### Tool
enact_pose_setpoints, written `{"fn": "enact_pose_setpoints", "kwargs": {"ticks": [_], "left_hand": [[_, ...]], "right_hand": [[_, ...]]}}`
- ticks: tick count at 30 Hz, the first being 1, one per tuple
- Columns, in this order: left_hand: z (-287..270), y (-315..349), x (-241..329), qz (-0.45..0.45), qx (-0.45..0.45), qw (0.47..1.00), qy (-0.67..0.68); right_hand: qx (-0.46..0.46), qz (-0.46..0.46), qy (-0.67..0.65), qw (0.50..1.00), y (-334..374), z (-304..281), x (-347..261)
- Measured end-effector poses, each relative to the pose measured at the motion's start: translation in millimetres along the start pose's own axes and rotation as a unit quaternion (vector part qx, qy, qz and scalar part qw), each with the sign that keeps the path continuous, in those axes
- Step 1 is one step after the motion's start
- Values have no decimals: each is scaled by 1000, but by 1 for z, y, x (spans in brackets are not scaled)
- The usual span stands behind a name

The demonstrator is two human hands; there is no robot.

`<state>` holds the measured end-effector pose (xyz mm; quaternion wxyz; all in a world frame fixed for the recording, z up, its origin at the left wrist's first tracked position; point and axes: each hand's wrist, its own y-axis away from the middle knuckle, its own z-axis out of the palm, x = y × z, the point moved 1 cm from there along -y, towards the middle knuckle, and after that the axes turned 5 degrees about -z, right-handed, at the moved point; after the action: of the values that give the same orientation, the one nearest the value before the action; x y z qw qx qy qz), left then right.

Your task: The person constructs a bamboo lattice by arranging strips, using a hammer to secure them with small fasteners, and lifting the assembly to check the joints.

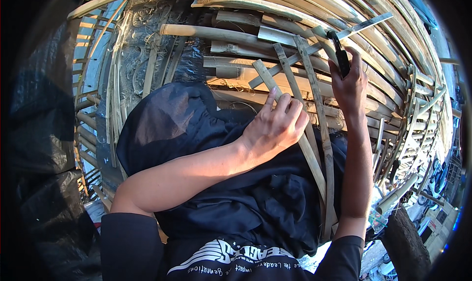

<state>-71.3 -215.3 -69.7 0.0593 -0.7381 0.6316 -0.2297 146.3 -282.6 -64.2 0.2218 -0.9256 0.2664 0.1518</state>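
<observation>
My left hand (282, 119) is closed around a flat bamboo strip (264, 73), near the strip's upper end. Two more strips run beside it: a middle strip (288, 70) and a right strip (316, 92), their lower ends reaching over my lap. A crosswise bamboo strip (364, 25) lies slanted beneath their upper ends. My right hand (350, 79) grips a black-handled tool (340, 52) with a hooked dark head; its exact kind is unclear. The tool's head is close to the crosswise strip, to the right of the three strips.
Split bamboo lengths (216, 33) form a slatted surface ahead, curving to the right. Thin shavings (140, 40) litter the far left. A bamboo frame (86, 133) stands at left beside dark sheeting (44, 148). A brown post (405, 241) rises at lower right.
</observation>
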Motion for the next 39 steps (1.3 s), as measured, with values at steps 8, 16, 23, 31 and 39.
{"fn": "enact_pose_setpoints", "kwargs": {"ticks": [8,16,23,31,39], "left_hand": [[-1,2,0,10,-5,1000,7],[-4,3,-1,8,-24,1000,14],[-3,1,-9,4,-33,999,10],[-5,2,-5,9,-38,999,17],[-2,1,-12,-3,-42,999,28]], "right_hand": [[-9,10,1,1000,-1,-1,0],[-2,-1,-4,1000,-1,2,2],[-1,-8,1,1000,-1,1,2],[0,0,1,1000,-1,3,2],[-1,1,-3,1000,-1,2,2]]}}
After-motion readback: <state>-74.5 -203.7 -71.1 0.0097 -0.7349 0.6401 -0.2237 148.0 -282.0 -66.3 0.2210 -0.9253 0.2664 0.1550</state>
